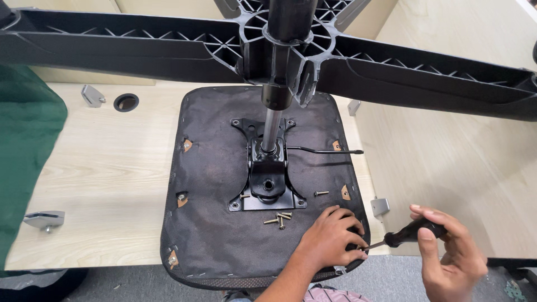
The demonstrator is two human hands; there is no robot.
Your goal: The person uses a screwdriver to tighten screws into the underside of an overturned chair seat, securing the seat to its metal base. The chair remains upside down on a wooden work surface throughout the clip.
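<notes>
Grey floor shows at the bottom edge, below a pale wood bench [106,184] that carries an upturned office chair seat [218,223], its black fabric underside facing up.

Nearest the camera, the right hand [447,254] has its fingers clenched around the black handle of a screwdriver [405,234], whose thin shaft points left toward the seat's near right corner. The left hand [330,237] rests on that corner with fingers curled down around the tip, apparently steadying a small screw there; the screw itself is too hidden to make out.

Just beyond the left hand, a few loose screws [279,218] lie together on the fabric, and one more screw [321,193] lies apart to their right. Behind them sits the black metal mounting plate [267,190], with the gas lift column [272,126] rising from it and a thin lever [324,151] running off to the right. Farthest up, the five-armed chair base [391,67] spreads across the view. A green cloth [25,151] hangs at the left.

Judging from this, the tip could skid off the screw head and jab the left fingertips, since they sit right beside it. The loose screws could roll off the fabric if the seat is jolted, and the tall base makes the whole assembly top-heavy and liable to tip.
</notes>
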